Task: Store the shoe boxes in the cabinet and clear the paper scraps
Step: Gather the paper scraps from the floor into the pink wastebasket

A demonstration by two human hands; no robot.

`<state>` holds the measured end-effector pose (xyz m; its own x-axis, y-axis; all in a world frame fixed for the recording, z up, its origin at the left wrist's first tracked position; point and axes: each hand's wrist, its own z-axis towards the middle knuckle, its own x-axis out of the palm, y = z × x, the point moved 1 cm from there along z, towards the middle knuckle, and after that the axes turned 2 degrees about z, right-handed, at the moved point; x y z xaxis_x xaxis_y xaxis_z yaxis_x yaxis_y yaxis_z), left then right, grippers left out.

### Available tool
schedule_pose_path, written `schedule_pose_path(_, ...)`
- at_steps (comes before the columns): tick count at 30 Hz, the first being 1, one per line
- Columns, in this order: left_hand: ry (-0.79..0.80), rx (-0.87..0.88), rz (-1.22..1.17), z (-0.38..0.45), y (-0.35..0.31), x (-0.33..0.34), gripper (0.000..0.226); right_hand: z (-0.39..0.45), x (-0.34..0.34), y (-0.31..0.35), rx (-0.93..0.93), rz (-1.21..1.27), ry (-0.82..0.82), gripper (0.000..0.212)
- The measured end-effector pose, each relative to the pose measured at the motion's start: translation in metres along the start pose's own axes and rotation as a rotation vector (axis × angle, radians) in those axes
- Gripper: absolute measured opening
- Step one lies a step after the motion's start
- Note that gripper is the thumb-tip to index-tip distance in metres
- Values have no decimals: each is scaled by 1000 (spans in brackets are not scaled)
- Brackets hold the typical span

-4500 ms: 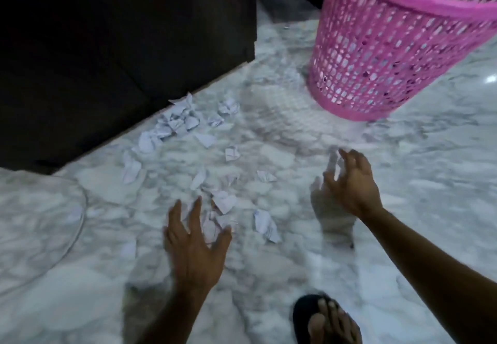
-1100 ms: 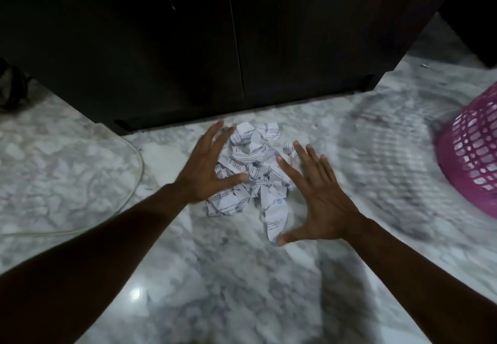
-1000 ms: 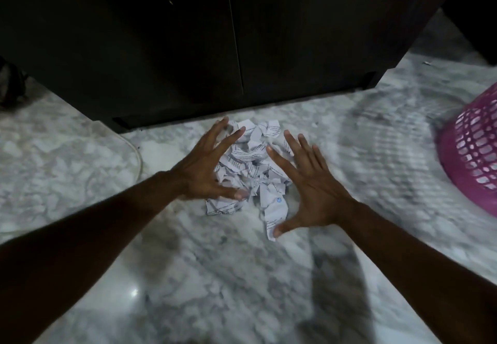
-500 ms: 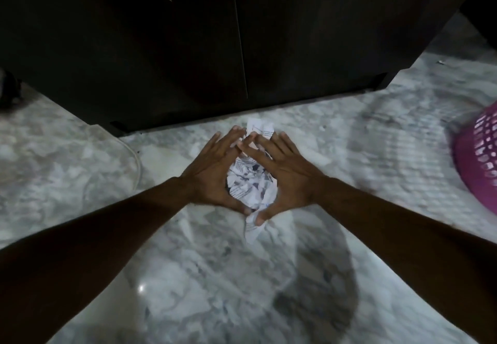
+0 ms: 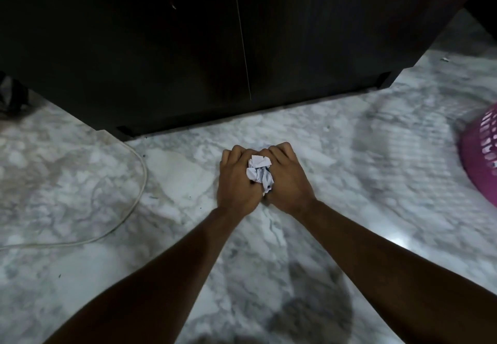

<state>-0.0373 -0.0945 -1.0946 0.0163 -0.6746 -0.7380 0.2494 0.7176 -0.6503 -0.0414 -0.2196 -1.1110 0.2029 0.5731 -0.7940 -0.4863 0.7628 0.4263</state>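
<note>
paper scraps (image 5: 259, 172) are bunched into one crumpled white wad, squeezed between both hands on the marble floor (image 5: 349, 182), just in front of the cabinet's lower edge. the left hand (image 5: 236, 179) and the right hand (image 5: 286, 179) sit knuckle to knuckle, fingers curled down and inward around the wad, so each grip is pressed tight on the paper with only a small tuft poking up between them. that tuft looks creased and folded over itself, white with a few dark marks that could be print, though it is too small and dim to say for sure.

as for progress, i'd judge the gathering part is about finished: the floor around the hands shows no loose pieces, apart from a tiny speck or two near the far right corner of the cabinet that may or may not be paper. what seems left is carrying the wad over to the pink basket (image 5: 481, 150), which stands well apart at the right edge of the view, and dropping it in.

the cabinet (image 5: 188, 47) is dark, both doors closed, and no shoe boxes are in sight, so that half of the job looks done or is simply out of view. a pale cord (image 5: 139, 182) loops across the floor to the left.
</note>
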Motion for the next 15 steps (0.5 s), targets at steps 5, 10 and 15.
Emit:
schedule_pose_path(5,-53,-164,-134,-3,-15,-2,29,6,-3,8,7,7,-70,18)
schedule_pose_path(10,-154,-196,-174,-6,-29,2,31,3,-18,15,70,141,-135,16)
schedule_pose_path(15,-123,-117,-204,-8,-60,24,5,-22,-57,-4,195,218,-186,7)
